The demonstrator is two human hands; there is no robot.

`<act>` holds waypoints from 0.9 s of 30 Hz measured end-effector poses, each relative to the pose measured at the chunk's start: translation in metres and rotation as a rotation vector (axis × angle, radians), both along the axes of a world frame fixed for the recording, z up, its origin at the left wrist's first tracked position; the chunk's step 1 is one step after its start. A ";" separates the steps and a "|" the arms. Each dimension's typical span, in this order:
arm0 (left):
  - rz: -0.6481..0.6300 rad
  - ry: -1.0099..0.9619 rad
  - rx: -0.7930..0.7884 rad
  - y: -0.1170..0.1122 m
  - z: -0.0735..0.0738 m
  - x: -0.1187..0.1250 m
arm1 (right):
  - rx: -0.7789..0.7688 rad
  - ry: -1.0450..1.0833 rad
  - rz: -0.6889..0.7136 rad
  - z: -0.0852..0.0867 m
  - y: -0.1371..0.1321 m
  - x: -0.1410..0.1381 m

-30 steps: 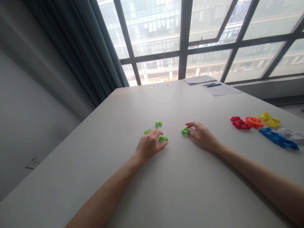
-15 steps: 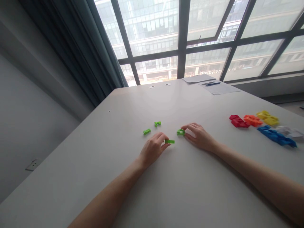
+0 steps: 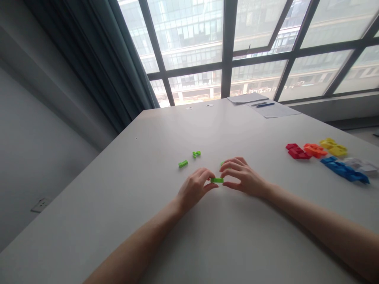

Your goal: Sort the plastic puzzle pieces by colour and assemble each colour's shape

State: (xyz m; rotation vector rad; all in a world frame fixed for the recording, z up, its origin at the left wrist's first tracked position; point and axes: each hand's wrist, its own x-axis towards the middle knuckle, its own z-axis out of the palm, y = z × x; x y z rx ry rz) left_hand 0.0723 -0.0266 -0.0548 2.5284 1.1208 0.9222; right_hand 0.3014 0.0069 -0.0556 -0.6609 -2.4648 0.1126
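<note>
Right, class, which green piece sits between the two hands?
The flat green bar between left hand and right hand. Two green pieces lie apart to the left; a third peeks from behind the right hand.

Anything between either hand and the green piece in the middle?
Nothing visible. The left hand pinches one end of the green piece; the right hand touches the other. Another green bit peeks out behind the right hand.
</note>
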 end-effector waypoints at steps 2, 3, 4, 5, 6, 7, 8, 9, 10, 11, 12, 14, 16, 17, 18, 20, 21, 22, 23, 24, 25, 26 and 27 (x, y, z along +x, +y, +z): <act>0.003 -0.001 -0.004 -0.002 0.000 0.002 | 0.005 0.011 0.002 -0.001 0.000 0.000; 0.012 0.004 -0.001 -0.002 -0.001 0.002 | 0.004 0.019 -0.009 -0.001 0.001 0.000; 0.026 0.012 0.005 -0.002 -0.001 0.002 | 0.002 0.026 -0.030 -0.001 0.002 0.002; 0.045 0.022 0.013 -0.002 -0.001 0.002 | 0.000 0.032 -0.060 -0.002 0.003 0.004; 0.066 0.035 0.019 -0.002 -0.001 0.001 | 0.000 0.032 -0.095 -0.002 0.004 0.006; 0.085 0.047 0.023 -0.001 -0.001 0.001 | 0.002 0.027 -0.132 -0.003 0.006 0.009; 0.099 0.056 0.023 -0.001 -0.001 0.000 | 0.005 0.019 -0.167 -0.004 0.008 0.012; 0.109 0.063 0.019 -0.001 -0.001 0.000 | 0.008 0.007 -0.196 -0.004 0.009 0.014; 0.112 0.068 0.011 0.000 -0.001 0.000 | 0.011 -0.005 -0.220 -0.005 0.011 0.016; 0.109 0.071 0.005 0.000 0.000 0.000 | 0.008 -0.015 -0.238 -0.005 0.012 0.018; 0.098 0.075 0.001 0.000 0.000 0.000 | 0.002 -0.023 -0.254 -0.006 0.012 0.018; 0.054 0.091 0.004 0.000 0.001 0.001 | -0.015 -0.028 -0.278 -0.007 0.013 0.018; -0.007 0.128 0.018 -0.001 0.002 0.002 | -0.036 -0.022 -0.296 -0.008 0.014 0.017; -0.033 0.154 0.025 -0.001 0.002 0.002 | -0.049 -0.016 -0.300 -0.009 0.015 0.017; -0.055 0.181 0.031 -0.001 0.002 0.003 | -0.061 -0.008 -0.300 -0.009 0.015 0.016; -0.081 0.225 0.039 -0.001 0.003 0.003 | -0.079 0.006 -0.286 -0.011 0.016 0.016; -0.088 0.240 0.038 -0.001 0.003 0.003 | -0.081 0.012 -0.275 -0.011 0.016 0.015; -0.095 0.249 0.037 -0.001 0.003 0.003 | -0.080 0.015 -0.264 -0.011 0.016 0.015; -0.101 0.255 0.037 0.000 0.003 0.003 | -0.079 0.017 -0.254 -0.011 0.016 0.015; -0.106 0.260 0.035 0.000 0.003 0.002 | -0.078 0.017 -0.246 -0.011 0.016 0.015; -0.109 0.263 0.035 0.000 0.003 0.002 | -0.079 0.017 -0.241 -0.011 0.016 0.015; -0.114 0.266 0.036 0.000 0.002 0.002 | -0.082 0.018 -0.239 -0.011 0.016 0.015; -0.119 0.266 0.038 0.000 0.002 0.002 | -0.086 0.020 -0.239 -0.011 0.016 0.015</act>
